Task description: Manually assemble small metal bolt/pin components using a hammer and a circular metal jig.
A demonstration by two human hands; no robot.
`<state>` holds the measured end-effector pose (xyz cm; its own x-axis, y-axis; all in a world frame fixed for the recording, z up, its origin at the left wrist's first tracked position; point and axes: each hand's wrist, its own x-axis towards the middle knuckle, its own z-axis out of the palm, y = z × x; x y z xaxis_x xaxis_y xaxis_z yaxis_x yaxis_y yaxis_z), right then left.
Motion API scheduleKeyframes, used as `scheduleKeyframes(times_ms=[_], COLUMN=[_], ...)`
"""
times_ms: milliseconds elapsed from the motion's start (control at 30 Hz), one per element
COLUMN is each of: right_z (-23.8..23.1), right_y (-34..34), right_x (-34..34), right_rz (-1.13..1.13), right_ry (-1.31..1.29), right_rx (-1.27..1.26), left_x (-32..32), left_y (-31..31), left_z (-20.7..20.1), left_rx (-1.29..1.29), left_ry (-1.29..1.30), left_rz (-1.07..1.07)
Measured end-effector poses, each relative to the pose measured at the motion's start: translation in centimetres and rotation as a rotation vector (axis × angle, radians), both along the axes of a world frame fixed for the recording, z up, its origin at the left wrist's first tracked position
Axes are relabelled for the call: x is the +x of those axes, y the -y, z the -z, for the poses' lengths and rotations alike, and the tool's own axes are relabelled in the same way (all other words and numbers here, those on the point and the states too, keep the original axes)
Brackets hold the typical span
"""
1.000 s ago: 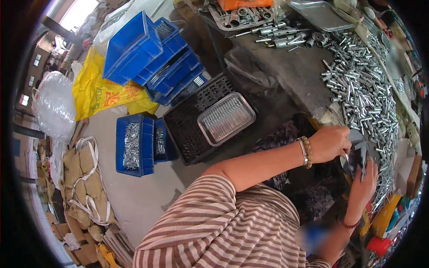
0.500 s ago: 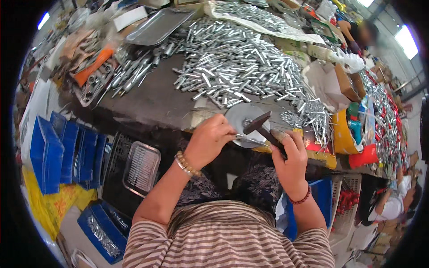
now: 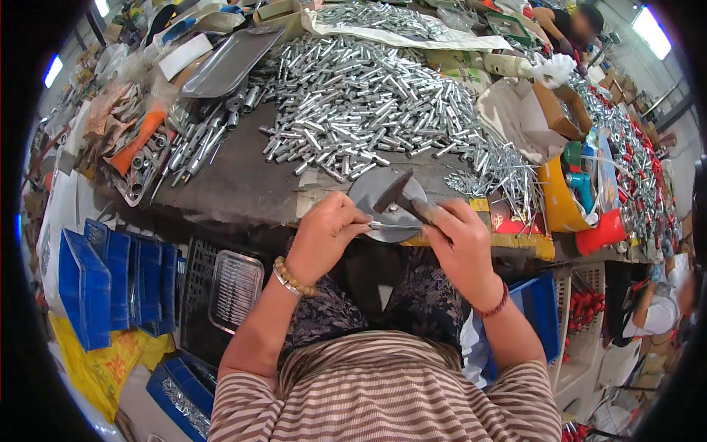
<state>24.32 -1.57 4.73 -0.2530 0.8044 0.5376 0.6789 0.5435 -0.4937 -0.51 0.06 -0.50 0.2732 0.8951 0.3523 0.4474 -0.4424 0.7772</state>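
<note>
My left hand (image 3: 326, 234) is closed in a pinch on the left end of a thin metal rod (image 3: 398, 226), where a short silvery sleeve seems to sit. My right hand (image 3: 462, 247) has its fingers round the dark handle of a hammer (image 3: 395, 193). Its thumb and fingertips also meet the rod's right end, so the rod spans both hands. Behind the rod, at the bench edge, lies a round grey metal disc (image 3: 362, 193), partly covered by the hammer head.
A large heap of silvery metal tubes (image 3: 368, 96) covers the bench beyond, with thin rods (image 3: 508, 184) at its right. A yellow container (image 3: 557, 199) with tools stands right. Blue bins (image 3: 85, 287) and a metal tray of rods (image 3: 237, 287) are at lower left. Another person (image 3: 563, 29) is at far right.
The whole view has shifted slightly. The rod between my hands now lies more level; before, it sloped down to the right. Both hands keep their hold.
</note>
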Motion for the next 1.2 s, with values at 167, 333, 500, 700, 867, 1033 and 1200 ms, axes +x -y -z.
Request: scheduleKeyframes(times_ms=[167, 333, 500, 700, 867, 1033, 1200], right_z=[1.2, 2.2, 2.2, 2.1, 3.1, 3.5, 4.1], right_y=[-1.3, 2.1, 3.5, 4.3, 5.2, 5.9, 3.7], right_x=[0.3, -1.1, -1.5, -2.5, -3.9, -5.2, -3.3], right_rz=[-0.064, 0.01, -0.045, -0.051, -0.068, -0.074, -0.048], right_ry=[0.201, 0.375, 0.048, -0.176, -0.226, -0.157, -0.487], right_rx=[0.059, -0.124, -0.52, -0.713, -0.743, -0.705, -0.66], left_x=[-0.1, -0.1, 1.3, 3.3, 3.2, 2.4, -2.9], left_y=[0.1, 0.4, 1.7, 5.1, 5.7, 6.3, 7.9], left_z=[0.2, 0.6, 0.5, 1.6, 1.7, 1.2, 2.6], left_rx=[-0.066, -0.014, 0.246, -0.45, -0.567, -0.588, -0.477], left_ry=[0.026, -0.003, -0.048, 0.546, 0.84, 0.867, 0.848], left_rz=[-0.017, -0.039, -0.159, -0.272, -0.241, -0.277, -0.444])
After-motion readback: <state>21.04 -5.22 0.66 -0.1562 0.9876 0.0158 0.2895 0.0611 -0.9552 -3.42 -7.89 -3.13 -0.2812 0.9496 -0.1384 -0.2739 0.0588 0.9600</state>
